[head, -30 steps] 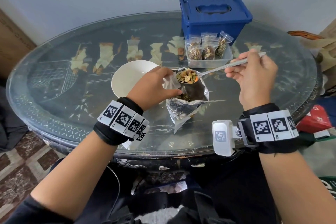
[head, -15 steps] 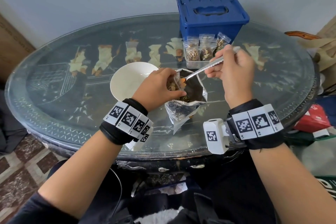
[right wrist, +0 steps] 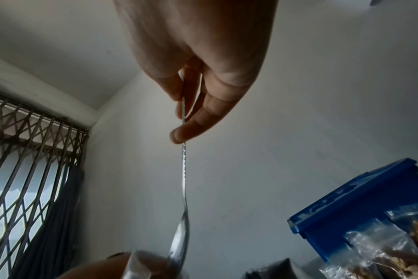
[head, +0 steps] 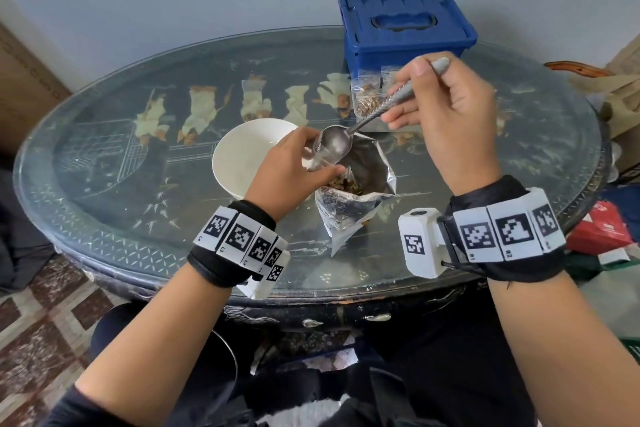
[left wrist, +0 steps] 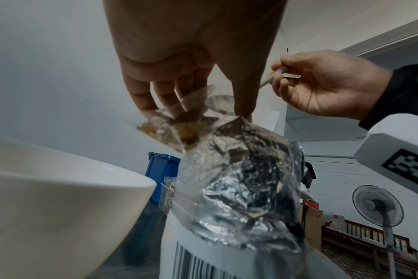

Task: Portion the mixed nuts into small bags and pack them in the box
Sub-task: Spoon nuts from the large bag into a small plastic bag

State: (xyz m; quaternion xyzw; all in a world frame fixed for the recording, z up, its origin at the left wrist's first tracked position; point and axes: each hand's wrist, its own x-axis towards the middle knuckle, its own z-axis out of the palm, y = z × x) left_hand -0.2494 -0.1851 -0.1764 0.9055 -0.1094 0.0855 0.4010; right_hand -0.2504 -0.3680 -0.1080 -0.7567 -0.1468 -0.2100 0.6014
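My left hand point(head: 317, 154) pinches the mouth of a small clear bag point(head: 311, 163) just above the open foil pouch of mixed nuts point(head: 353, 198). In the left wrist view nuts lie inside the small bag point(left wrist: 174, 130). My right hand point(head: 403, 95) grips the handle of a metal spoon point(head: 374, 111). The spoon's bowl point(head: 334, 142) is tilted down at the bag's mouth and looks empty. The blue box point(head: 405, 31) stands at the far side with its lid on. In front of it, several filled small bags point(head: 367, 100) stand in a clear tray.
A white bowl point(head: 249, 156) sits left of the pouch, right behind my left hand. The oval glass table point(head: 138, 184) has its edge close in front of my wrists. A fan point(left wrist: 379, 207) and red items stand off the table to the right.
The spoon was heaped with nuts over the pouch; my right hand moved it left to the small bag and tilted it, and now it is empty. My left hand kept holding the bag.
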